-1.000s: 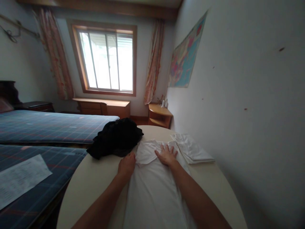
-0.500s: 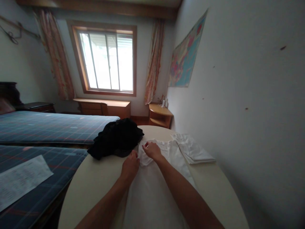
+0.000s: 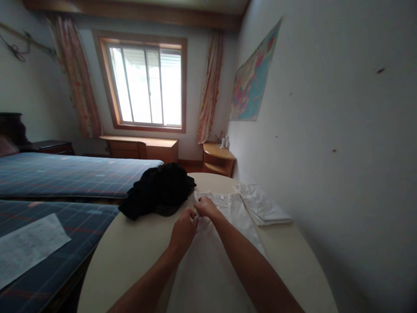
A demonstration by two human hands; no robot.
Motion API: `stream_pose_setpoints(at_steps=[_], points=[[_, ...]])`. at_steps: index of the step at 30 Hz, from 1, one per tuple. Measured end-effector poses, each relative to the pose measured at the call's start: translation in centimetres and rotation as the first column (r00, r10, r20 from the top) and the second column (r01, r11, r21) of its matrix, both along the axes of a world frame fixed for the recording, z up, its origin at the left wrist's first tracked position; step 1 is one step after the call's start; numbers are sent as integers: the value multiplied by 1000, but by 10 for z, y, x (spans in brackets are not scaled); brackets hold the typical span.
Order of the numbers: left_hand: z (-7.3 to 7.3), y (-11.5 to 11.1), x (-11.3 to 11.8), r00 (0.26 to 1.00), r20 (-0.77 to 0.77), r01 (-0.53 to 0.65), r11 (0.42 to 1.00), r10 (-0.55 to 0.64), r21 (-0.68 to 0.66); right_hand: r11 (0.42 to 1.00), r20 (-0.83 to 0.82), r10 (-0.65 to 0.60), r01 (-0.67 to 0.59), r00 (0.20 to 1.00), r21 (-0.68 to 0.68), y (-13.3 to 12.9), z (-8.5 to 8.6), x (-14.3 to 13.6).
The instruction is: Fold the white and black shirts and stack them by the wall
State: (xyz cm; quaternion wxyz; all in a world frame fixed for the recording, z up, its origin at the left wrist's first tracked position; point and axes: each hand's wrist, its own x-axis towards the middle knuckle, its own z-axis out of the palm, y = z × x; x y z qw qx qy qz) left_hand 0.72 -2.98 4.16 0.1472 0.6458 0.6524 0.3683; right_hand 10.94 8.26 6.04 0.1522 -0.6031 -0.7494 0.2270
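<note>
A white garment (image 3: 215,261) lies lengthwise on the round cream table (image 3: 110,261), its far end near the table's middle. My left hand (image 3: 185,226) is closed on the garment's left edge close to that end. Just beyond it, my right hand (image 3: 206,207) pinches the same edge, the fingertips of both hands almost meeting. Folded white cloth (image 3: 265,206) rests to the right of the garment. A heap of black cloth (image 3: 159,189) sits at the far left of the table.
Left of the table are beds with blue plaid mattresses (image 3: 81,174), a printed sheet of paper (image 3: 32,245) on the nearer one. A wall (image 3: 342,195) stands close on the right. Beyond are a desk (image 3: 159,150) and a corner shelf (image 3: 219,152).
My left hand has moved slightly right, closer to my right hand. The garment's left flap, spread out before, is now drawn in at my fingers. The view has shifted slightly.
</note>
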Motion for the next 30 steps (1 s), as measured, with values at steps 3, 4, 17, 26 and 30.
stream_pose_setpoints(at_steps=[3,4,17,26,30], points=[[0,-3,12,970,196,128,988,-142,82,999,-43,16,-14,999,43,0,6,20],[0,-5,17,946,253,182,977,-205,113,998,-56,19,-16,998,56,1,9,29],[-24,-23,50,821,-176,552,834,-543,2,984,-80,-51,64,995,165,-16,-11,122],[-34,-22,49,770,-375,522,847,-517,-95,958,231,185,-227,955,172,-82,-35,135],[-32,-18,47,769,-403,464,867,-495,-180,975,262,188,-213,946,68,-86,-45,128]])
